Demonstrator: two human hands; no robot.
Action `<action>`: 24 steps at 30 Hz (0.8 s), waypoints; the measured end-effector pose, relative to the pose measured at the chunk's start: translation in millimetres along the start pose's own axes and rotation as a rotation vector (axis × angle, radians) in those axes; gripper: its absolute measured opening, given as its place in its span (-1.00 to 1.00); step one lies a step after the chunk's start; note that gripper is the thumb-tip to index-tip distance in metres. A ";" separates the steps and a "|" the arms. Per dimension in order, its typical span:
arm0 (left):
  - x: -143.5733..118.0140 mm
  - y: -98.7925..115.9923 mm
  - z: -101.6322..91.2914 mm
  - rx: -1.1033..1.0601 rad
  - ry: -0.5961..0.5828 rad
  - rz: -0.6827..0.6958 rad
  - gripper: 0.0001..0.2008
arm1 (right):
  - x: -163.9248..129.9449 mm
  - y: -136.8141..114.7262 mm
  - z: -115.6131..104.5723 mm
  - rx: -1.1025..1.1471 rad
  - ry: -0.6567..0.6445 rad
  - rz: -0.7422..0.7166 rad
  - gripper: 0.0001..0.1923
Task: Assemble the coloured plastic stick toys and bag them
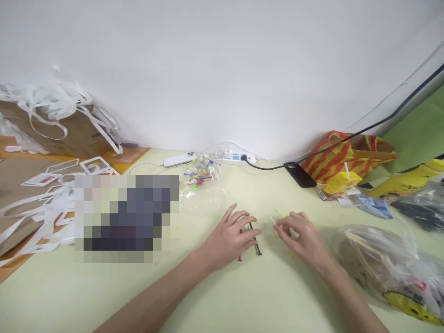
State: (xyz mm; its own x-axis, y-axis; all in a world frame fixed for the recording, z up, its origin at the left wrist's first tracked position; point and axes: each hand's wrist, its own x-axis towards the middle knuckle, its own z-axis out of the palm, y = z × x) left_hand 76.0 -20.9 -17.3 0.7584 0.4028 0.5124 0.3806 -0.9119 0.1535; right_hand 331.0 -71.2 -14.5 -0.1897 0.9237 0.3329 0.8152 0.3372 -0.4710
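Head view, looking down on a pale yellow-green table point(104, 296) against a white wall. Both bare forearms come in from the bottom edge and meet near the centre of the frame.

The left hand point(231, 238) lies palm down, fingers spread loosely and apart, resting over a thin black stick point(255, 240) that runs out from under the fingertips toward the lower right. A bit of red shows under the hand and at its lower edge; I cannot tell what it is.

The right hand point(301, 236), just right of centre, has thumb and forefinger pinched together on a small white sliver point(272, 220) that pokes out to the upper left. The two hands are near each other but not touching.

Above the hands, a clear bag of coloured pins point(200, 178) lies on the table, with a white power strip point(234, 157) and a white phone point(179, 159) behind it by the wall. A black cable point(381, 122) climbs toward the upper right. At right sit a red-and-yellow striped bag point(342, 155), a dark phone point(301, 175) and, lower right, a clear plastic sack point(391, 268). White paper strips point(52, 99) pile over a brown box at upper left.
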 end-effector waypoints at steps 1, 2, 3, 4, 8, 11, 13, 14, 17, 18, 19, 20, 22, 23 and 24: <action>1.0 1.6 -0.9 -0.003 0.033 -0.006 -0.82 | -0.4 -3.9 -0.3 0.050 0.049 0.020 -0.77; 2.0 3.2 -1.8 -0.005 0.062 -0.008 -0.82 | -0.9 -7.8 -0.6 0.104 0.094 0.040 -0.78; 2.8 4.7 -2.5 -0.007 0.084 -0.008 -0.81 | -1.5 -11.4 -0.7 0.159 0.131 0.059 -0.80; 3.5 6.0 -3.2 -0.009 0.098 -0.008 -0.80 | -2.2 -14.8 -0.7 0.208 0.157 0.074 -0.82; 4.6 9.0 -3.9 -0.012 0.115 -0.027 -0.69 | -5.4 -24.1 2.7 0.289 0.186 0.031 -0.90; 4.5 9.4 -2.8 -0.030 0.140 -0.044 -0.69 | -8.7 -30.2 10.2 0.255 0.191 -0.118 -0.88; 4.5 9.5 -1.8 -0.052 0.184 -0.046 -0.74 | -10.8 -36.1 16.7 0.238 0.212 -0.210 -0.83; 4.6 9.5 -1.5 -0.065 0.213 -0.047 -0.77 | -11.5 -39.5 19.9 0.246 0.220 -0.241 -0.81; 5.4 9.4 -1.7 -0.090 0.296 -0.060 -0.82 | -12.0 -48.5 26.9 0.314 0.226 -0.278 -0.75; 5.7 9.4 -2.1 -0.092 0.317 -0.063 -0.82 | -11.8 -50.3 28.1 0.332 0.221 -0.283 -0.74; 6.1 9.4 -2.6 -0.094 0.333 -0.063 -0.81 | -11.6 -51.2 28.5 0.342 0.213 -0.288 -0.72; 6.4 9.4 -3.1 -0.097 0.345 -0.059 -0.80 | -11.4 -51.4 28.2 0.346 0.199 -0.295 -0.71; 6.8 9.7 -3.9 -0.113 0.364 -0.044 -0.79 | -11.5 -50.3 25.5 0.346 0.167 -0.311 -0.67; 6.9 9.8 -4.2 -0.123 0.372 -0.039 -0.79 | -11.9 -49.5 23.2 0.347 0.147 -0.318 -0.65; 7.1 10.0 -4.5 -0.131 0.377 -0.038 -0.78 | -12.3 -48.9 20.7 0.355 0.122 -0.320 -0.64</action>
State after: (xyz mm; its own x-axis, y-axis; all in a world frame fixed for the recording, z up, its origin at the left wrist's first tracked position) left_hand 82.8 -27.5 -8.4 0.4885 0.4012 0.7748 0.3154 -0.9092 0.2719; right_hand 282.2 -95.3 -12.5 -0.3174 0.7429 0.5894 0.4856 0.6612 -0.5719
